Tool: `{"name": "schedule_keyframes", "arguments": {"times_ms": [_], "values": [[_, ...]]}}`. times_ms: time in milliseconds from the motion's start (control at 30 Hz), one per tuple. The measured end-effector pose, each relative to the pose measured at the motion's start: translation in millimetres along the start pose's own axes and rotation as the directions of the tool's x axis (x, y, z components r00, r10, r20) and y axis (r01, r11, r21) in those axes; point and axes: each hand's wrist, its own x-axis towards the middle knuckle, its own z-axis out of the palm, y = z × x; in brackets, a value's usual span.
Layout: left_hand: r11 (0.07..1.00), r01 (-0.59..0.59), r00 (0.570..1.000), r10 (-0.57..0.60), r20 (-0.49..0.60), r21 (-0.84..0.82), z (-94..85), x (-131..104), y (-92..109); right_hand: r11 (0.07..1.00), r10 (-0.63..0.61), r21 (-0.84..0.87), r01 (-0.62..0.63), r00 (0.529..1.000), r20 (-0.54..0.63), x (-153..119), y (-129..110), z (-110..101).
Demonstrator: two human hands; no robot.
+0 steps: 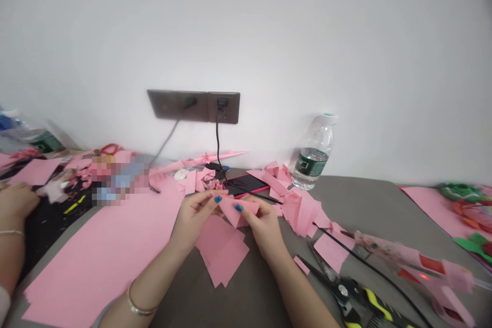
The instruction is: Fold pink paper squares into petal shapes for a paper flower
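Observation:
A small folded piece of pink paper (231,211) is pinched between my two hands, above the table. My left hand (197,213) grips its left edge, with the thumb on top and the fingers behind. On the right side, my right hand (262,218) holds it in the same way, thumb pressed on the near face. Below the hands lie a few overlapping pink paper squares (225,253). Just behind them is a phone with a pink rim (249,183), a black cable running across it. My fingertips behind the paper are partly hidden.
Large pink sheets (111,251) cover the left. A water bottle (313,156) stands near the wall beside folded paper pieces (302,210). Shears with yellow-black handles (346,289) and a pink glue gun (418,261) with a cord lie right. Another person's hand (17,202) is far left.

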Motion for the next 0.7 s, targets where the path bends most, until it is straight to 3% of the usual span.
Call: {"name": "schedule_keyframes", "arguments": {"times_ms": [700], "values": [[0.988, 0.043, 0.999, -0.04, 0.023, -0.149, 1.1, -3.2, -0.3, 0.999, -0.053, 0.008, 0.054, 0.997, -0.047, -1.0, 0.6, 0.2]]}}
